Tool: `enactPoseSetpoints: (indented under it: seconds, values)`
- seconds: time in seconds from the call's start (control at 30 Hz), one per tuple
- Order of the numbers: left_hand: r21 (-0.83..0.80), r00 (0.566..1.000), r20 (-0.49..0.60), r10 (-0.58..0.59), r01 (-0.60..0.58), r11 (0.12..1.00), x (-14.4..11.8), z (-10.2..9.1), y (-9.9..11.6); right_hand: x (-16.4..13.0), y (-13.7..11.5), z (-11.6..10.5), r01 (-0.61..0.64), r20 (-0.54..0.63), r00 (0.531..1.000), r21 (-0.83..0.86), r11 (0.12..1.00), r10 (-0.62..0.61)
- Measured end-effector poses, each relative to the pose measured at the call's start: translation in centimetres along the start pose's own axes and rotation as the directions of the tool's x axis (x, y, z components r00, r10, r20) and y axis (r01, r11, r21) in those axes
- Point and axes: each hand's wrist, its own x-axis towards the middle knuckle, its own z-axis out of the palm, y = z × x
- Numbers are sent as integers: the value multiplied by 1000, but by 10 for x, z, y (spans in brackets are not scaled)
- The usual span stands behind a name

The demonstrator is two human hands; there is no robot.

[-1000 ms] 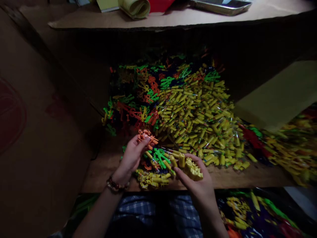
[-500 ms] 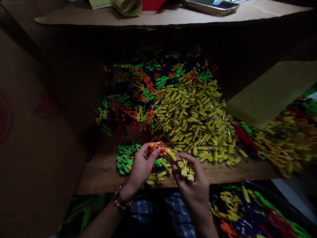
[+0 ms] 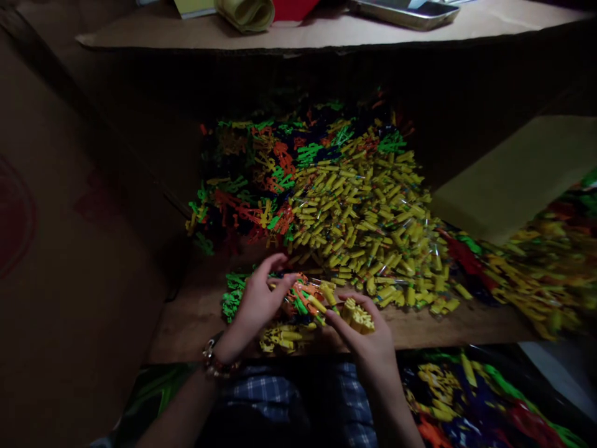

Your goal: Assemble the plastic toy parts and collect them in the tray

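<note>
Nearest the camera, the person's lap shows a checked cloth (image 3: 261,392), and both forearms reach forward over the near edge of a wooden board (image 3: 196,323). The right hand (image 3: 368,339) is curled around a bunch of yellow plastic pieces (image 3: 358,316), with its forefinger stretched left toward the small mixed pile (image 3: 303,305) that lies between the two hands. The left hand (image 3: 256,305), with a beaded bracelet (image 3: 217,361) at the wrist, rests on the left side of that pile, its fingers spread and bent over the orange and green pieces; whether it pinches one of them cannot be told in the dim light. A few green pieces (image 3: 233,295) lie just to the left of the left hand, and some yellow ones (image 3: 280,339) lie at the board's near edge between the wrists.

Left of the green pieces the board is bare up to a cardboard wall (image 3: 84,249), which closes that side. To the right of the right hand, the board's near strip is bare too.

Farther off, the big heap of yellow pieces (image 3: 373,218) begins just beyond the hands and rises away, with orange, green and dark pieces (image 3: 261,180) mixed in on its left. A cardboard flap (image 3: 513,180) slants in on the right, and a cardboard shelf (image 3: 326,31) spans the far side above the heap.
</note>
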Motion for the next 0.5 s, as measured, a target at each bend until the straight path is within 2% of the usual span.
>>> enactPoseSetpoints:
  seconds: [0.03,0.07,0.1,0.17,0.2,0.27,0.37,0.5]
  values:
    - [210,993,-92,76,-55,976,11,-4,0,0,2,1,20,16,1000,-48,999,-19]
    - [416,982,-136,134,-66,907,23,-7,1,0,2,2,39,39,999,-105,994,-35]
    - [579,981,-123,150,-52,813,35,-8,3,0,2,4,57,62,997,-163,985,-47]
    - [759,999,-7,53,-29,650,59,-5,5,-2,2,6,100,84,993,-238,966,-82]
    - [785,999,36,15,-38,618,69,-1,5,-2,2,6,115,83,992,-260,959,-96]
    - [788,995,101,-16,-70,612,82,7,4,-3,3,4,125,79,991,-269,955,-108]
    - [750,988,156,7,-123,650,86,15,-5,0,8,-5,115,70,992,-222,968,-102]
    - [665,985,166,41,-143,733,89,12,-21,5,12,-19,61,55,997,-133,989,-54]
